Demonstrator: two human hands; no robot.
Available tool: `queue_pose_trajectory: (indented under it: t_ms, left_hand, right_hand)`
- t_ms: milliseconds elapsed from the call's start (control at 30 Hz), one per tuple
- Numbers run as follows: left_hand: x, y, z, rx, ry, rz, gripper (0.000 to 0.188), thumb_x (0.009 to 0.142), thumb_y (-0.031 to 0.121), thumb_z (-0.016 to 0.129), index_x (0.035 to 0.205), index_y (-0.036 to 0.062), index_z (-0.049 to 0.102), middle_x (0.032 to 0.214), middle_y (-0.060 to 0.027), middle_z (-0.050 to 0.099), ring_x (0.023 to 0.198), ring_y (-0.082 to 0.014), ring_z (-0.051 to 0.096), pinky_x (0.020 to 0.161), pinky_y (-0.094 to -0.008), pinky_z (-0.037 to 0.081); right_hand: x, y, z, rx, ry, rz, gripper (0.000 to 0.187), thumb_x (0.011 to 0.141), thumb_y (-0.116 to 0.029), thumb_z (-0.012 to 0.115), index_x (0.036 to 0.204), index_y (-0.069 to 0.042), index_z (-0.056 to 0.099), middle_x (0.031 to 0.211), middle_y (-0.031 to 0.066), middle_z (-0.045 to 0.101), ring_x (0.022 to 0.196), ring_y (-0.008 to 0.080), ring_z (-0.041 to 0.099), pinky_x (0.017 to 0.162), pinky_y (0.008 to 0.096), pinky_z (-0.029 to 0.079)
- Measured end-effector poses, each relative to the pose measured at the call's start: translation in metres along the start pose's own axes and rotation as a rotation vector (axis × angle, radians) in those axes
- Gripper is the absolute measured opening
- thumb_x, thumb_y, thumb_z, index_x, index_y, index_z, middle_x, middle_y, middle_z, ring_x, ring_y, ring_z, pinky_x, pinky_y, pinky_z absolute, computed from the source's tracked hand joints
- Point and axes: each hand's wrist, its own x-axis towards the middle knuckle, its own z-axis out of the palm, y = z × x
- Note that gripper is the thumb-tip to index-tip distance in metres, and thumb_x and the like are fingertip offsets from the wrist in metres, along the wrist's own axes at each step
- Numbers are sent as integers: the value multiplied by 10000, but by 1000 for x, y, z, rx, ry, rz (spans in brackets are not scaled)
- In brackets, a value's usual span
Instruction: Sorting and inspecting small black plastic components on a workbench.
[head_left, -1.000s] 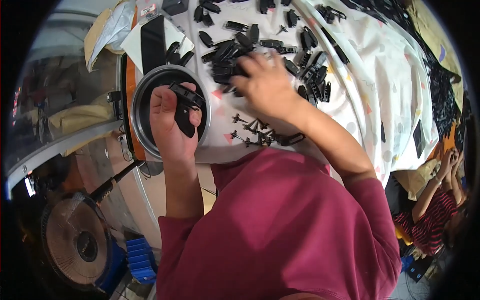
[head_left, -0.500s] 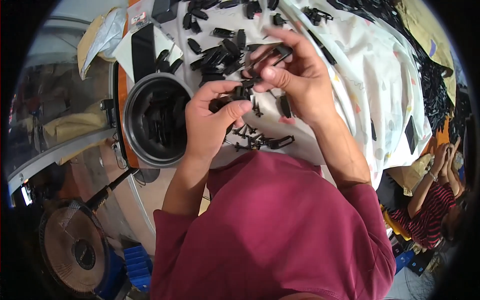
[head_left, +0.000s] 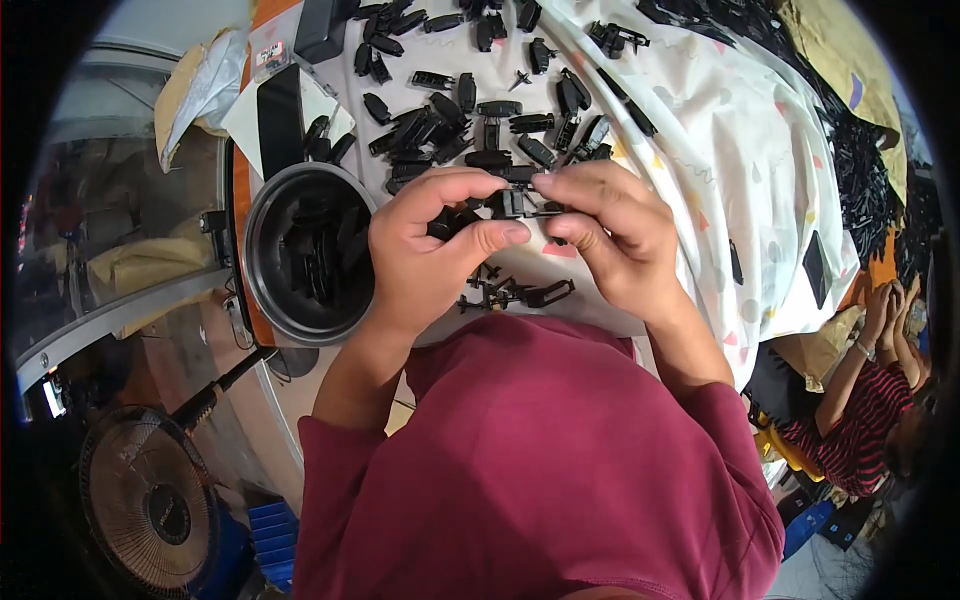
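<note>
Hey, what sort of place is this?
Probably a small workshop: many similar black parts lie across a cloth-covered table, more dark pieces sit in a round bowl, and someone in stripes is nearby.

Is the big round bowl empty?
Partly full: black plastic parts lie inside the round bowl, leaving some of it bare.

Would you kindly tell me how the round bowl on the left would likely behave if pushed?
The bowl would probably stay stiff, as its rim shows a smooth, even curve. The black parts piled inside may add weight and could shift. Its wide shape suggests sliding rather than tipping.
</note>
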Motion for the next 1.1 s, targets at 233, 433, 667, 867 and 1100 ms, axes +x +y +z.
queue_pose_trajectory:
  t_ms: [233,433,667,867,1100]
  left_hand:
    - [-2,-1,12,-40,28,27,274,650,57,760,876,-16,624,778,-59,623,620,-86,558,546,-196,449]
    - [-5,-10,16,-229,49,-167,267,648,58,756,865,-20,622,784,-74,642,660,-120,596,581,-221,476]
    - [-12,-20,25,-785,-43,-189,320,713,-5,688,1019,3,596,929,-88,628,609,-82,546,525,-193,449]
    - [-20,-8,39,-568,40,-148,319,793,53,634,1098,-9,562,852,-73,603,621,-73,523,541,-189,440]
    - [-33,-34,1,-817,-200,-248,261,828,103,580,1035,-53,545,825,-76,569,591,-113,521,577,-227,418]
  right_hand:
    - [-14,-2,12,-66,105,55,262,763,62,599,1023,33,603,911,134,580,734,162,574,611,246,479]
    - [-24,1,14,33,101,176,249,757,73,605,1005,41,601,907,131,580,744,168,573,624,235,470]
    - [-27,-5,26,-20,215,55,296,731,79,635,1019,17,600,958,132,559,778,162,564,670,243,470]
    - [-36,3,29,86,261,127,352,772,38,621,1111,34,523,1087,158,503,804,144,559,678,248,477]
    - [-30,-6,29,348,-117,413,250,796,1,613,1027,57,536,874,104,622,731,115,596,655,236,487]
